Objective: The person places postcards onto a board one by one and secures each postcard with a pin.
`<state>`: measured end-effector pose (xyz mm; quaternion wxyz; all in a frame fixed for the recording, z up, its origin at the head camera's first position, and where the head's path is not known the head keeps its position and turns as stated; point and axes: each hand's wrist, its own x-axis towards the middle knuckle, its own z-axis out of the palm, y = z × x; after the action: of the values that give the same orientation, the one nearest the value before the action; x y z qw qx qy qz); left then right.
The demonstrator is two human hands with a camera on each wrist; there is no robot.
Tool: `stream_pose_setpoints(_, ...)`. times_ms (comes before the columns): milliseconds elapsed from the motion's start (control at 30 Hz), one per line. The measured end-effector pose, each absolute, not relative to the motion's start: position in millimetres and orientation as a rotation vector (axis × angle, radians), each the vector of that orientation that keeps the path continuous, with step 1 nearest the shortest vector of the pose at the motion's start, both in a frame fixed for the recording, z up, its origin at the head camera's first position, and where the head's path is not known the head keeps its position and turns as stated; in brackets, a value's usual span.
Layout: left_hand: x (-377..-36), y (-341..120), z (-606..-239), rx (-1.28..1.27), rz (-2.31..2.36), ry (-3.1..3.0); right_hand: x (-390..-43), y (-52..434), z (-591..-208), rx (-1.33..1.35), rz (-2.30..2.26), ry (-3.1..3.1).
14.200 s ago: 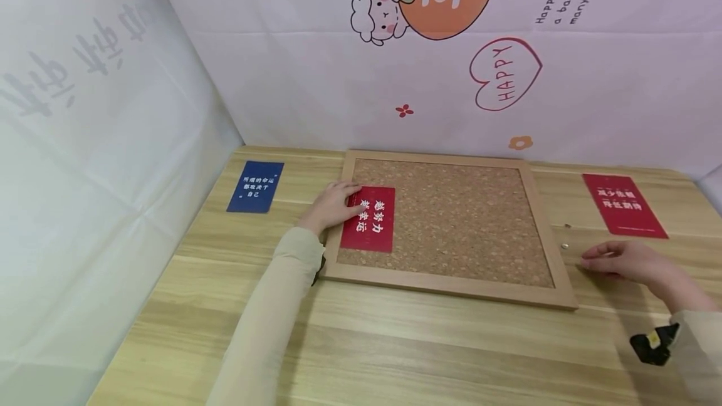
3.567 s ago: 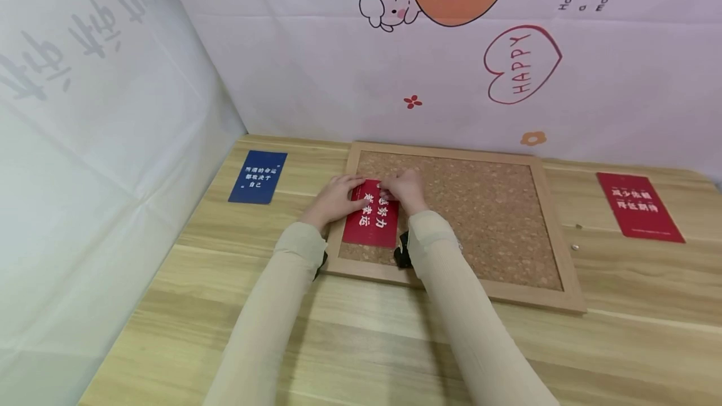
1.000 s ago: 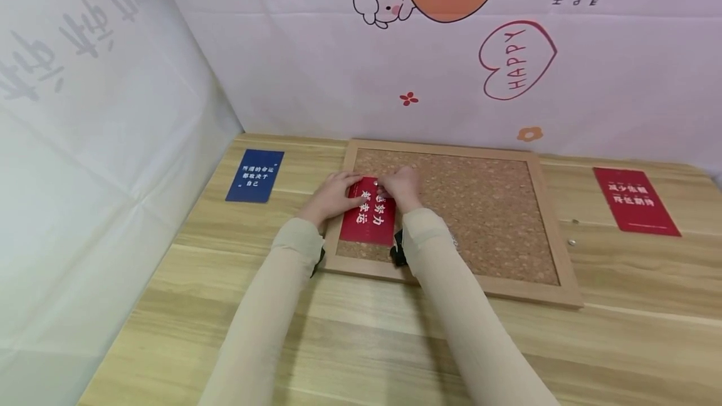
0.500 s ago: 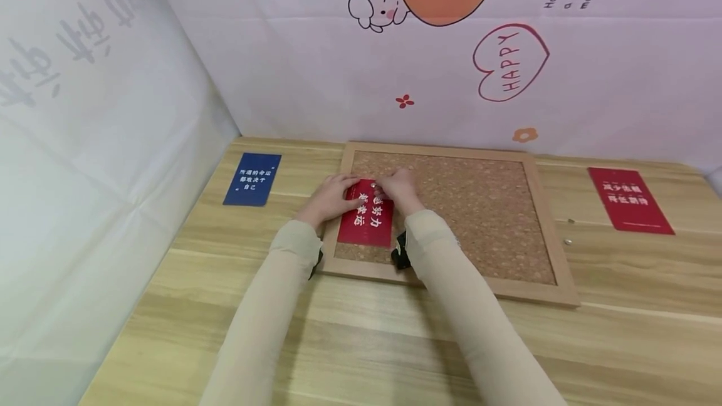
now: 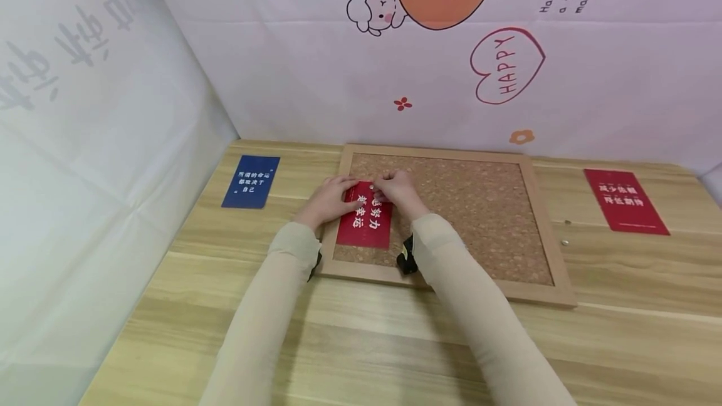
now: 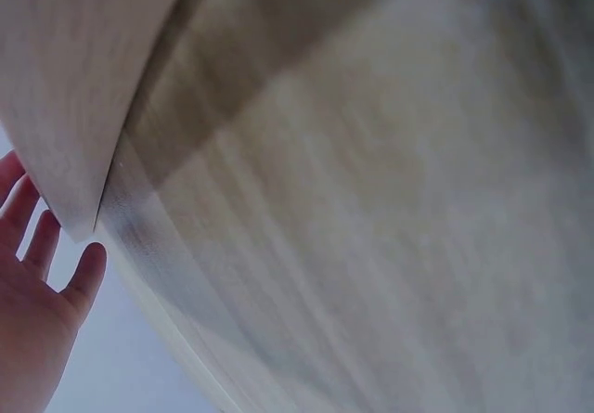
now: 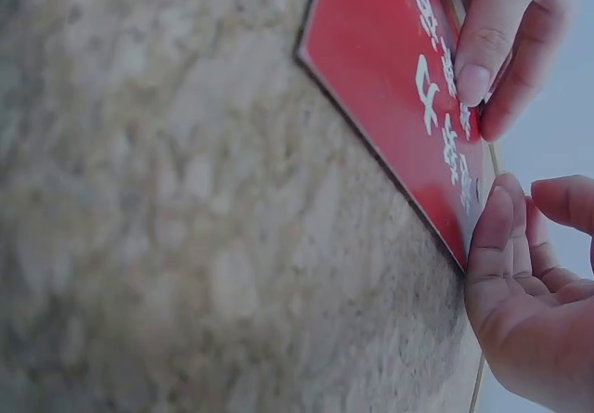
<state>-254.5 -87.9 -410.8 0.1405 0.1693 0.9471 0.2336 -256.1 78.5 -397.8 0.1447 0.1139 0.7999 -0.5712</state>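
A red card with white characters (image 5: 363,224) lies on the left part of a wood-framed cork board (image 5: 474,218). My left hand (image 5: 329,200) rests on the card's upper left edge, fingers straight; its fingertips (image 7: 483,56) press the red card (image 7: 390,79). My right hand (image 5: 396,189) sits at the card's top edge. In the right wrist view the right hand (image 7: 520,283) has its thumb pressed on the card's corner, the other fingers loosely curled. Whatever is under the thumb is hidden. The left wrist view shows only the left hand (image 6: 37,320) and blurred wood.
A blue card (image 5: 251,181) lies on the wooden table left of the board. Right of it is a second red card (image 5: 626,200), with two small pins (image 5: 564,242) near the frame. A printed backdrop stands behind and to the left.
Both hands stay at the top of the red card, as they have for several seconds. Only the head view has shifted slightly.
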Motion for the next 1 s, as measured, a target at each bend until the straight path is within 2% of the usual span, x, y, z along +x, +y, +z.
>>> stream_pose_setpoints(700,-256,-89,-415,0.483,0.680,2.747,-254,111,-385,0.245,-1.609,2.271)
stream_pose_setpoints(1000,-256,-89,-414,0.481,0.688,2.744,-256,140,-369,0.198,-1.549,2.317)
